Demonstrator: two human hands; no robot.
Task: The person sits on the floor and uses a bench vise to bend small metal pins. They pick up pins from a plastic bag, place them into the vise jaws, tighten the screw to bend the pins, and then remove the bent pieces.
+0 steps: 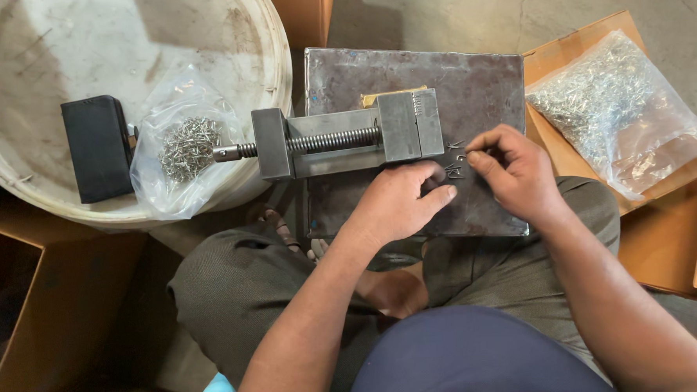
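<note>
Small pins [452, 168] scattered on steel plate [481, 88] just below vise [346, 140], open plate toward right edge; left hand [400, 201] flat, fingers closed together beside pins; right hand [516, 169] fingers pinching one pin.

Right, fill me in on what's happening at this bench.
A person sits with a dark metal plate across the lap, a small steel vise lying on it. The left hand rests flat on the plate beside a few small metal pins, and the right hand pinches at them with its fingers. One bag of pins sits on a white bucket lid, another bag on cardboard.
</note>
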